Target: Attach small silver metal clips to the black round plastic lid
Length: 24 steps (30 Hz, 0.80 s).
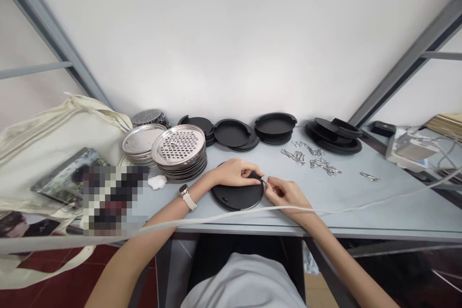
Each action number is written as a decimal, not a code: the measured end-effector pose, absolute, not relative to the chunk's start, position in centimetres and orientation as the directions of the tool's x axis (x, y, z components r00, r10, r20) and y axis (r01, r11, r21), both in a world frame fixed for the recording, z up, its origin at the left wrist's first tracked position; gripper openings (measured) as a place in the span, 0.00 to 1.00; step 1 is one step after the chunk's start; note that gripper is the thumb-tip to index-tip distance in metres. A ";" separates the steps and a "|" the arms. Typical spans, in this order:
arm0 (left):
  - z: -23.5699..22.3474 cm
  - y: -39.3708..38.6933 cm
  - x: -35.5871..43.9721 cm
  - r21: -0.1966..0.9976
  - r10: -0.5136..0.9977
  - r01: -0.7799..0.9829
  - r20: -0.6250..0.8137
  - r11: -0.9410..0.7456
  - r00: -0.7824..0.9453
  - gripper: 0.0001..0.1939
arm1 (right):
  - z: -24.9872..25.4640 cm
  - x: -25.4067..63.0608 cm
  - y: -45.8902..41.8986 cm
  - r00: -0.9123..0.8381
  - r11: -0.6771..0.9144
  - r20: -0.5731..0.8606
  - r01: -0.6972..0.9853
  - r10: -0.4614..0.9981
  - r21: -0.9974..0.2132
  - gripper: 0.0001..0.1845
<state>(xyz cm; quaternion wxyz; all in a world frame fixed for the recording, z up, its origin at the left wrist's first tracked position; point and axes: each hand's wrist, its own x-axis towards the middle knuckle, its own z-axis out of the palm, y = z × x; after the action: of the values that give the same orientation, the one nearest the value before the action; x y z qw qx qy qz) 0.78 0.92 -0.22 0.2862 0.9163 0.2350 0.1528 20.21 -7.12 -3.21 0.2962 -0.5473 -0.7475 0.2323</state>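
A round black disc [240,197] lies on the table in front of me, with a small slot near its lower left. Across its upper part rests my left hand [238,173], its thumb and forefinger closed on the right rim. My right hand [288,195] meets it there, fingers pinched on a small silvery metal clip [264,179] at the rim. The fingers partly cover the clip. Loose wire clips [323,167] of similar metal lie in small heaps beyond my right hand, and a few more [370,176] lie farther right.
Stacked perforated metal grater discs [180,147] and plain metal discs [142,139] stand to the left. Black round parts [276,125] are piled along the wall. A cream bag [97,125] sits far left. A white cable [216,219] crosses low in front of my forearms.
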 end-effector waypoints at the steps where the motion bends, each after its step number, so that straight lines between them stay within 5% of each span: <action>1: -0.2 0.9 0.8 0.592 0.518 0.345 0.145 -0.728 0.843 0.16 | -3.2 20.3 -7.1 -0.222 0.293 0.192 0.679 0.956 -0.674 0.18; 24: -0.2 1.0 0.8 0.576 0.532 0.363 0.150 -0.732 0.834 0.17 | -3.6 20.5 -6.5 -0.269 0.293 0.149 0.650 0.952 -0.701 0.17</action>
<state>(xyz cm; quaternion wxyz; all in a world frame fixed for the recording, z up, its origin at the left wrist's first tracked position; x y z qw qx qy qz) 0.78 1.00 -0.24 0.2731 0.9177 0.2437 0.1542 20.47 -6.45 -3.61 0.2861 -0.5326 -0.7516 0.2639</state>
